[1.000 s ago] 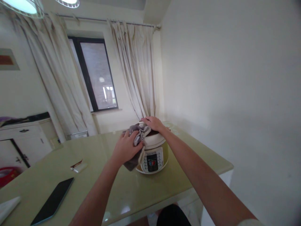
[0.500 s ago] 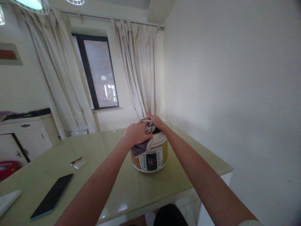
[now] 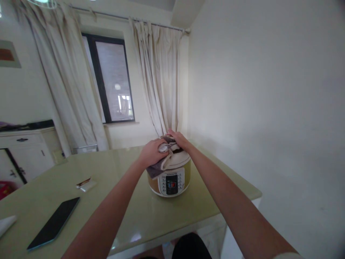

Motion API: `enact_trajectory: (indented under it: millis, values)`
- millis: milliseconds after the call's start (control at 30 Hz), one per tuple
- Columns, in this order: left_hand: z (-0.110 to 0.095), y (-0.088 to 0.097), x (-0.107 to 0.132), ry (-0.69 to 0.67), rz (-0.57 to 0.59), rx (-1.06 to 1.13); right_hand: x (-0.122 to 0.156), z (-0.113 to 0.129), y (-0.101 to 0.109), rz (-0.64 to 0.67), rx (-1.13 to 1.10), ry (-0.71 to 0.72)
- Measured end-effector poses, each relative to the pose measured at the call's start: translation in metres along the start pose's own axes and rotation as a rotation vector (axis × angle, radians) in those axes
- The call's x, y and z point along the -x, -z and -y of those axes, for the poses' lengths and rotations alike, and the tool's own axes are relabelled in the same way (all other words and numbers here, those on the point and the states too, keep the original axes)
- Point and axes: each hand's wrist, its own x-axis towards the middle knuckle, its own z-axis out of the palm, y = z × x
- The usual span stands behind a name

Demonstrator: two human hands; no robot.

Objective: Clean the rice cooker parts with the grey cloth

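"Gold and white, that round electric cooker (image 3: pixel 176 166) is in the middle of the picture, a bit low. What is it standing on?"

"A shiny green table (image 3: pixel 129 212). The cooker stands upright, and its front has a panel (image 3: pixel 171 184) with a dark screen and little buttons."

"What does the left hand (image 3: pixel 152 154) have?"

"It's on top of the cooker, on the left side. Its fingers are bent and closed on a bunched-up grey-purple cloth (image 3: pixel 155 170). A floppy bit of the cloth hangs over the cooker's front, on the left."

"And the right hand (image 3: pixel 178 139)?"

"That one is up top too, near the back, right by the cloth. I can't tell if its fingers are closed on anything. The tips are too hard to see."

"What else is on the table?"

"A flat black phone or tablet (image 3: pixel 54 223) with a blue edge, at the lower left. Above it in the picture lies a small white packet (image 3: pixel 88 186)."

"And behind?"

"A dark-framed window (image 3: pixel 114 81) at the upper left, between two cream curtains (image 3: pixel 161 72)."
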Motion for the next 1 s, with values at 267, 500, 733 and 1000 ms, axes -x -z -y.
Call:
enact_trajectory:
  millis: [267, 500, 733, 1000]
  values:
    - [0.090, -0.020, 0.043, 0.320, -0.289, 0.440, 0.007, 0.012, -0.006, -0.034, 0.283, 0.045]
    - [0.062, -0.095, 0.118, 0.540, -0.588, 0.333, 0.008, 0.015, -0.007, -0.040, 0.332, 0.045]
    - [0.061, -0.149, 0.163, 0.828, -0.401, 0.538, 0.008, 0.012, -0.007, -0.062, 0.356, 0.054]
    - [-0.004, -0.131, 0.138, 0.488, -0.746, 0.198, 0.008, 0.011, -0.007, -0.064, 0.356, 0.062]
